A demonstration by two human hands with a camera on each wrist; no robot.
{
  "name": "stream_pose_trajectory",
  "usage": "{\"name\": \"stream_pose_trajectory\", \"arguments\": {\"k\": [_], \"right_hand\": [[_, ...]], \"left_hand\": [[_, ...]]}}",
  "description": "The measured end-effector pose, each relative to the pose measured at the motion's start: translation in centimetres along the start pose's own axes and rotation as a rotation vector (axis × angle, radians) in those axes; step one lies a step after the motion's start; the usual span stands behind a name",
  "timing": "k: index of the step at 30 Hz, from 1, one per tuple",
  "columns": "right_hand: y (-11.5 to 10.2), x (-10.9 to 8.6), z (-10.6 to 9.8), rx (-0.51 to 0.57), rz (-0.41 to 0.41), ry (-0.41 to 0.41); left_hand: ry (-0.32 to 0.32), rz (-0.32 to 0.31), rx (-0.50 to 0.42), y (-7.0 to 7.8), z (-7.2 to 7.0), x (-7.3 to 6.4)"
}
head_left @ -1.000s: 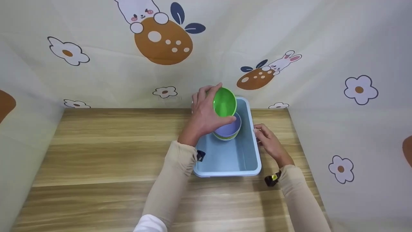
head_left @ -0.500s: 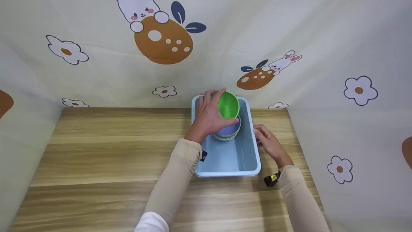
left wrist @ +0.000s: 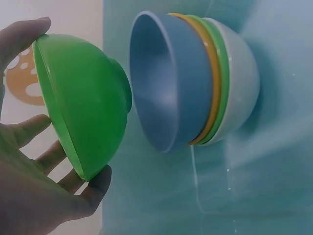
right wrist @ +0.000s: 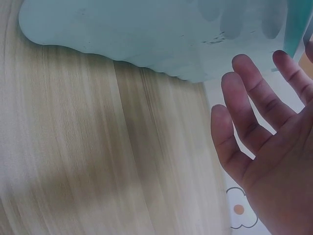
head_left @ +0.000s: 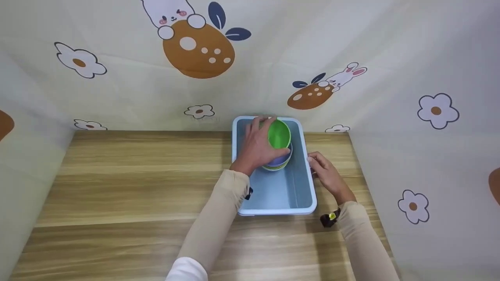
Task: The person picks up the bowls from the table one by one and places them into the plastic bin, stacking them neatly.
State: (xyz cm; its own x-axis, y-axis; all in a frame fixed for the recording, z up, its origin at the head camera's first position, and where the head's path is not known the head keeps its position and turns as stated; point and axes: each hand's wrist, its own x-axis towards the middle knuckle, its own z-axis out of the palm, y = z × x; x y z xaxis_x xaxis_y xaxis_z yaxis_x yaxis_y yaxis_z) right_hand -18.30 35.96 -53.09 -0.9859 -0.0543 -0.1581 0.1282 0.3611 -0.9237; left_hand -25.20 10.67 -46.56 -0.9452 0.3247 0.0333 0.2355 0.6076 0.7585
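Observation:
A bright green bowl (head_left: 279,134) tilts in my left hand (head_left: 256,146), thumb and fingers gripping its rim. In the left wrist view, this bowl (left wrist: 85,103) hangs just beside the mouth of a blue bowl (left wrist: 193,83), the top of a nested stack. Under the blue bowl show the edges of an orange bowl (left wrist: 211,73) and another green bowl (left wrist: 224,73), then a white bowl (left wrist: 244,81). The stack sits inside a light blue plastic bin (head_left: 275,211). My right hand (head_left: 330,175) is at the bin's right rim, its fingers mostly straight along the outer wall.
The bin stands on a wood-grain table (head_left: 144,183), close to the back curtain (head_left: 265,50) printed with rabbits and flowers. Another curtain panel (head_left: 390,156) rises right of my right hand. Bare tabletop extends left of the bin.
My left hand has lowered the green bowl and moved it slightly right, closer over the blue bowl. My right hand has stayed by the bin's rim.

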Motion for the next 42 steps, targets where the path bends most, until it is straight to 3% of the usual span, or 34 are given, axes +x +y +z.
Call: {"name": "stream_pose_trajectory", "arguments": {"k": [12, 28, 42], "right_hand": [[-0.2, -0.1, 0.1, 0.011, 0.011, -0.003], [0.1, -0.3, 0.3, 0.029, 0.003, 0.008], [0.2, -0.2, 0.0, 0.008, 0.009, 0.001]], "left_hand": [[-0.014, 0.010, 0.054, 0.2, 0.4, 0.3], [-0.075, 0.088, 0.164, -0.9, 2.1, 0.6], [-0.147, 0.005, 0.135, -0.9, 2.5, 0.9]]}}
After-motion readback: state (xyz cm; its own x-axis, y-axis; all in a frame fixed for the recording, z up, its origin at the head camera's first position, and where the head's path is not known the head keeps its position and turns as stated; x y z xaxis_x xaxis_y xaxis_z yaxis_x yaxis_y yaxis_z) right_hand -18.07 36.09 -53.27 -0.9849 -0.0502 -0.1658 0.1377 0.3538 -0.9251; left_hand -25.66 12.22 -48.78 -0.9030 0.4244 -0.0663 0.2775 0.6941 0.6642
